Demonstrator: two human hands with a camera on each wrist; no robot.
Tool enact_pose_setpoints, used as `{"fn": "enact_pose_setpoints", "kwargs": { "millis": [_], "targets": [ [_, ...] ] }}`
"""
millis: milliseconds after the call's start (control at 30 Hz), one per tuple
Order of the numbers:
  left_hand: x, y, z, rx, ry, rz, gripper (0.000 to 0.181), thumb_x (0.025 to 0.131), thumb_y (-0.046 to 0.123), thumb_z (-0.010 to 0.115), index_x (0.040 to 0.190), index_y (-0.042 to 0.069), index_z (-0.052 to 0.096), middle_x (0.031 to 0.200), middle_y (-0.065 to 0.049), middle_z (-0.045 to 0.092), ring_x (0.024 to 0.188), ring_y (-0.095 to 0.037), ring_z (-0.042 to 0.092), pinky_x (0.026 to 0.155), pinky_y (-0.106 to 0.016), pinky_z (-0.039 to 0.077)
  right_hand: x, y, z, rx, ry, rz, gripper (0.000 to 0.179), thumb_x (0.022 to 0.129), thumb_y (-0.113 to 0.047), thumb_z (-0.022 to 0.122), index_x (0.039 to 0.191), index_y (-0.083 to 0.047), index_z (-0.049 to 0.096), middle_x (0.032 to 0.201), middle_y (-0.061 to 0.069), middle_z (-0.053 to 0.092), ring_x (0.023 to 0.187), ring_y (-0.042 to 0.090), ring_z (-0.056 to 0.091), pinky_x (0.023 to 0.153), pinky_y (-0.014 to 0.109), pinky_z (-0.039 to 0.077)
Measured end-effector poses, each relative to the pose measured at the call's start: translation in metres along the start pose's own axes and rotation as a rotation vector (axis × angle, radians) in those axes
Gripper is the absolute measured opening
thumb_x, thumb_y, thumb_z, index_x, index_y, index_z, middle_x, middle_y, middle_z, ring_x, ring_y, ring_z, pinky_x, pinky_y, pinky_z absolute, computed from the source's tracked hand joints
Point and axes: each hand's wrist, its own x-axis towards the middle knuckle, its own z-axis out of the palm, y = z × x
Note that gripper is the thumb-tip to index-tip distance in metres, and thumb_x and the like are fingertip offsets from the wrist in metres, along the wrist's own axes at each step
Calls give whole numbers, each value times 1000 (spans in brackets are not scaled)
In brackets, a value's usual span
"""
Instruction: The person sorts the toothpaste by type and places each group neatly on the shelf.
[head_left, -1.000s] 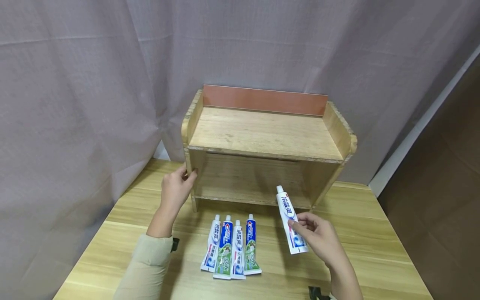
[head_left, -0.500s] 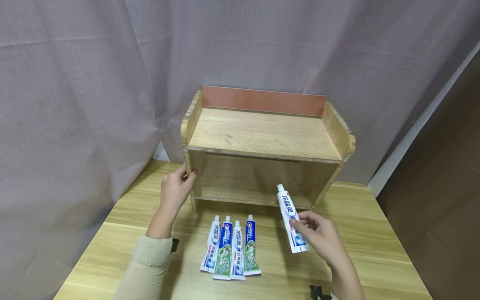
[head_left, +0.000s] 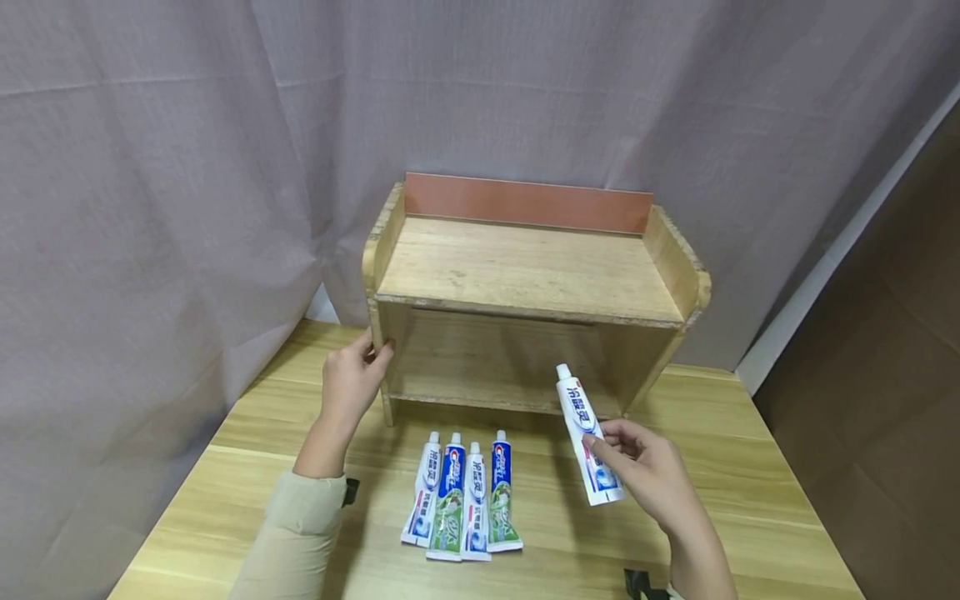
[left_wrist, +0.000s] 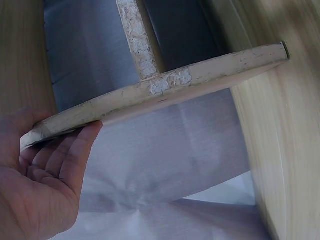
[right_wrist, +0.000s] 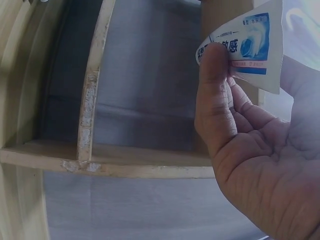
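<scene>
A two-level wooden shelf (head_left: 525, 271) stands on the table. My left hand (head_left: 351, 375) grips the front edge of its left side panel (left_wrist: 165, 87), thumb on one face and fingers on the other. In front of the shelf's right part, my right hand (head_left: 645, 467) pinches a white toothpaste tube (head_left: 585, 437) near its flat end, cap pointing up toward the shelf. The right wrist view shows the thumb across the tube's printed face (right_wrist: 255, 42). Several more tubes lie side by side on the table: white tubes (head_left: 476, 500) alternate with blue-and-green tubes (head_left: 450, 496), caps toward the shelf.
The wood-grain table (head_left: 735, 500) reaches past both sides of the shelf. A reddish-brown strip (head_left: 528, 202) runs along the shelf's upper back. Grey curtain (head_left: 187, 208) hangs behind and at left. A dark brown panel (head_left: 877, 317) stands at right.
My right hand has shifted slightly to the right with the white toothpaste tube. The left hand keeps its grip on the shelf, and the lying tubes stay put.
</scene>
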Motion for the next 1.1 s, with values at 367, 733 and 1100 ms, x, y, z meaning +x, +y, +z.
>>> {"fn": "enact_pose_setpoints", "kwargs": {
  "millis": [367,733,1100],
  "targets": [
    [0,1,-1,2,2,-6,20,93,23,70,102,7,76,91,-22,74,82,-37,75,67,-45,65,0,-6,-5,19,4,-26,31,90,-26,78,104,1,71,89,13,69,73,19,66,60,30,61],
    [0,3,1,1,0,2,20,93,21,70,104,6,76,92,-22,74,82,-37,75,67,-44,65,1,-7,-8,3,18,-34,30,90,-26,78,104,0,71,88,12,70,72,18,67,59,30,61],
    [-2,1,0,-29,1,9,22,93,20,70,107,4,76,96,-23,73,84,-39,74,67,-44,64,1,-8,-9,24,13,-40,29,90,-25,78,104,0,71,88,13,70,72,19,67,60,31,62]
  ]
}}
